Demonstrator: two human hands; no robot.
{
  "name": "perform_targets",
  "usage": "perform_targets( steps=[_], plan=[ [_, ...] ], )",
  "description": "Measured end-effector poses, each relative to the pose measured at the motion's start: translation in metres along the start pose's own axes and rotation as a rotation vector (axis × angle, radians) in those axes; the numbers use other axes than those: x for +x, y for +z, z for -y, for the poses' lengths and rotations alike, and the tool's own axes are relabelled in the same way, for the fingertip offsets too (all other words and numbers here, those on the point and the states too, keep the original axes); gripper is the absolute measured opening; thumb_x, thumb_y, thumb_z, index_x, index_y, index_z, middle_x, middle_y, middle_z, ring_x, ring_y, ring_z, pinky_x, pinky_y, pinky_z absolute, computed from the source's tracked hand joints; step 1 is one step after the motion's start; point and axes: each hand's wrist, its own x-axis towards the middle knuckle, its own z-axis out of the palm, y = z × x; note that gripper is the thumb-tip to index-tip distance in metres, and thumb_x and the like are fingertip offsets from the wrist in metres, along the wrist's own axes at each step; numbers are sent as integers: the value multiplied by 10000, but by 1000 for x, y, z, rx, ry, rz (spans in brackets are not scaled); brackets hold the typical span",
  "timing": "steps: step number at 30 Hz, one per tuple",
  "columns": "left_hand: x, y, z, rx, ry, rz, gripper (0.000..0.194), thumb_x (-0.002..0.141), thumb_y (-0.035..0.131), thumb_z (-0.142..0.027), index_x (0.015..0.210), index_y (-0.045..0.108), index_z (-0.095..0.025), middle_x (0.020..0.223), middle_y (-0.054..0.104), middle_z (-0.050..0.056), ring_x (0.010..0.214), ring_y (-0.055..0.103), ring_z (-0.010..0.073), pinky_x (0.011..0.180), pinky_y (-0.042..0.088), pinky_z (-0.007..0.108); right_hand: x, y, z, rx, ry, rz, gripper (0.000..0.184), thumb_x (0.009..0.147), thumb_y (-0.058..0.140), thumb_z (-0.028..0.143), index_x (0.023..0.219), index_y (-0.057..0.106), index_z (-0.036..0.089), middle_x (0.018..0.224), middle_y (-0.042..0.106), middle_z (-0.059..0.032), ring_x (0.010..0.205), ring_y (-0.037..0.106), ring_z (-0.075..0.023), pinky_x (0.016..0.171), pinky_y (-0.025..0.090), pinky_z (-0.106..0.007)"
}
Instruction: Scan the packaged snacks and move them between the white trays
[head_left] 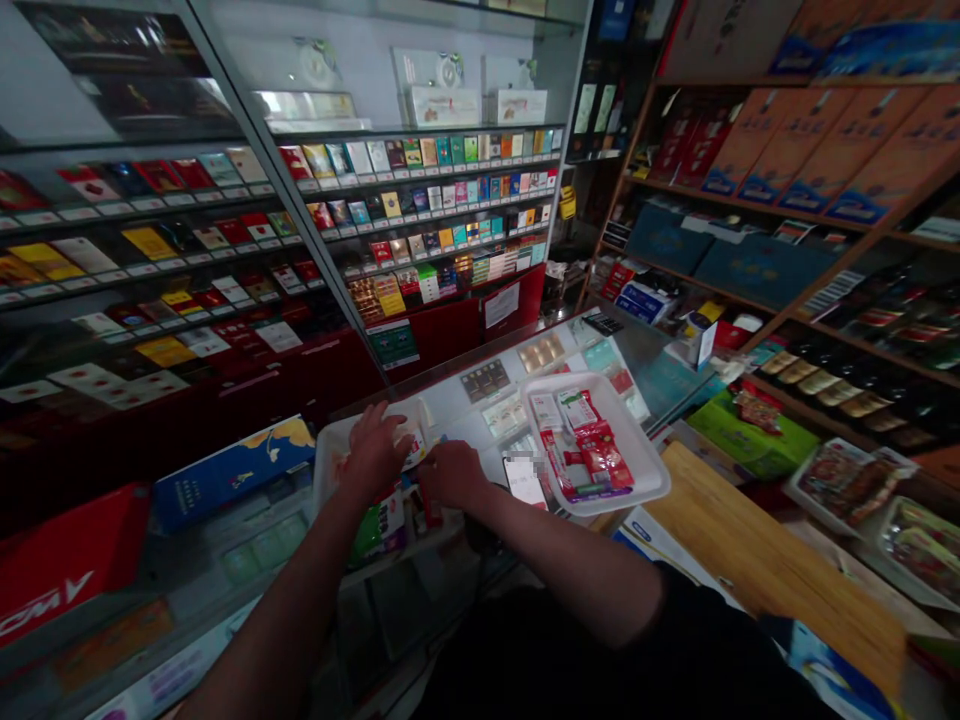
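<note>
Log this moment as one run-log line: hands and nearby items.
left hand: on white tray | right hand: beside phone | nearby: second tray with red packets

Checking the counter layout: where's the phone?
Head view: the phone lies on the glass counter, between the right hand and the white tray.

cigarette display cabinet (442,190), orange gift boxes (817,150), wooden countertop (765,540)

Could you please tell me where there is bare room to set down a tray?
The wooden board shows bare wood between the white plastic tray of red packets and the food trays at right. Around the left hand and right hand, packets and a phone crowd the glass counter.
</note>
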Motion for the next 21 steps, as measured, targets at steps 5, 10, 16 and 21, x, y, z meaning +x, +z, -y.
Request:
perform_targets(
  steps=[5, 10, 16, 21],
  plan=[
    [3, 5, -49, -78, 73, -34, 377, 896, 590, -359, 1232, 660, -202, 1573, 459, 145, 1498, 360, 370, 1225, 305, 563, -9, -26, -40, 107, 81, -93, 274, 953, 552, 345, 1019, 782, 212, 1093, 773, -93, 1077, 682, -236, 939, 471, -320],
    [8, 20, -94, -103, 139, -10, 390, 892, 587, -353, 1242, 657, -197, 1550, 490, 166, 1492, 364, 391, 1201, 314, 606, -21, -45, -91, 202, 172, -179, 238, 947, 573, 315, 1002, 767, 189, 1118, 764, -92, 1099, 671, -220, 971, 451, -305],
    [10, 35, -162, -180, 215, 76, 414, 907, 560, -329, 1297, 620, -206, 1391, 653, 121, 1428, 463, 371, 1194, 336, 592, -40, -70, -177, 208, 309, -232, 254, 945, 567, 311, 1030, 767, 179, 1099, 769, -99, 1035, 688, -220, 909, 469, -302],
    [5, 45, -232, -317, 235, 194, 451, 911, 564, -343, 1338, 600, -204, 1393, 654, 116, 1315, 589, 299, 1146, 441, 461, -66, -95, -256, 184, 440, -280, 274, 942, 541, 301, 1009, 771, 167, 1055, 777, -111, 978, 707, -231, 829, 479, -297]
  ],
)
